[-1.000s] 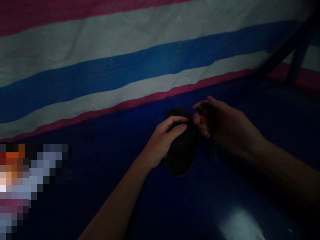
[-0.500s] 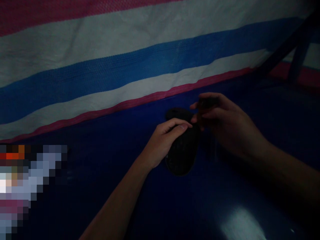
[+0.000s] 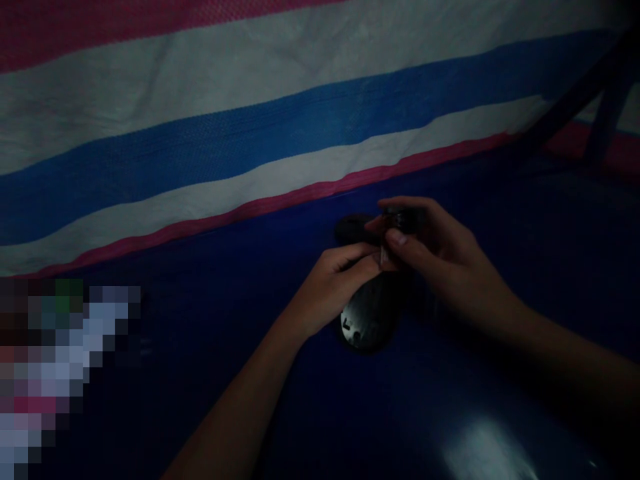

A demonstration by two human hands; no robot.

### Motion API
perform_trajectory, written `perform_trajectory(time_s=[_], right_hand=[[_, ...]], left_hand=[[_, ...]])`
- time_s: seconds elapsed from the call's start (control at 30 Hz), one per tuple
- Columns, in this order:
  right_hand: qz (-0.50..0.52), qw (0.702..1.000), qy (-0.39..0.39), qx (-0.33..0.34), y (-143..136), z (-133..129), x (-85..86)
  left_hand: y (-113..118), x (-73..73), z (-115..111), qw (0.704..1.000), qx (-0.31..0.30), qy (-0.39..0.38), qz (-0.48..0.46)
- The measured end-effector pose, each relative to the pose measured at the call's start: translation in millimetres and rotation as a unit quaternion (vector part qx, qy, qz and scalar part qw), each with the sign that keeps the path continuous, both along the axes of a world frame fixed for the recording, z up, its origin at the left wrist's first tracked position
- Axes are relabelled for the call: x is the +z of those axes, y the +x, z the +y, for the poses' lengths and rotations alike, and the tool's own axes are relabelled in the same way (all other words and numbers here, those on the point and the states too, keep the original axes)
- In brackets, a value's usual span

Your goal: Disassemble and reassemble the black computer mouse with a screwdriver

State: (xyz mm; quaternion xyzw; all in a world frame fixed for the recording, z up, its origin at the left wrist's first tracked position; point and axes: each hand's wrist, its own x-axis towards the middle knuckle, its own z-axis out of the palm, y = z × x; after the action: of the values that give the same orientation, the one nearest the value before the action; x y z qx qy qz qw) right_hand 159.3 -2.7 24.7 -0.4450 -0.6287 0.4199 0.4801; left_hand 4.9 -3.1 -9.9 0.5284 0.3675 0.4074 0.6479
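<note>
A dark oval object lies on the dark blue surface in dim light; its near end shows a smooth face with small marks. My left hand grips the far part of this object from the left. My right hand comes in from the right, and its fingertips pinch a small dark piece right above the object, touching my left fingers. What the small piece is cannot be made out in the gloom.
A woven tarp with pink, white and blue stripes hangs across the back. A dark metal frame leg slants at the upper right. A blurred patch covers the lower left. A light glare sits on the surface near me.
My right hand has moved left and closed in on my left fingers with the small piece. The dark object has turned in my left hand, now showing a smooth face at its near end.
</note>
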Motion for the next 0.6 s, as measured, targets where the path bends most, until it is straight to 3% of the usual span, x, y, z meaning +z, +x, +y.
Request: perform_trajectory(time_s=[0.13,0.37,0.6], right_hand=[[-0.06,0.997,0.05,0.011,3,0,-5.3],[-0.084,0.994,0.072,0.004,6,3,-14.9],[-0.112,0.988,0.103,-0.018,6,3,-9.0]], left_hand=[[0,-0.3,1,1.0,0.007,-0.002,-0.007],[-1,-0.3,0,0.998,-0.002,-0.029,-0.052],[-1,4.9,-1,0.998,-0.027,-0.016,-0.045]])
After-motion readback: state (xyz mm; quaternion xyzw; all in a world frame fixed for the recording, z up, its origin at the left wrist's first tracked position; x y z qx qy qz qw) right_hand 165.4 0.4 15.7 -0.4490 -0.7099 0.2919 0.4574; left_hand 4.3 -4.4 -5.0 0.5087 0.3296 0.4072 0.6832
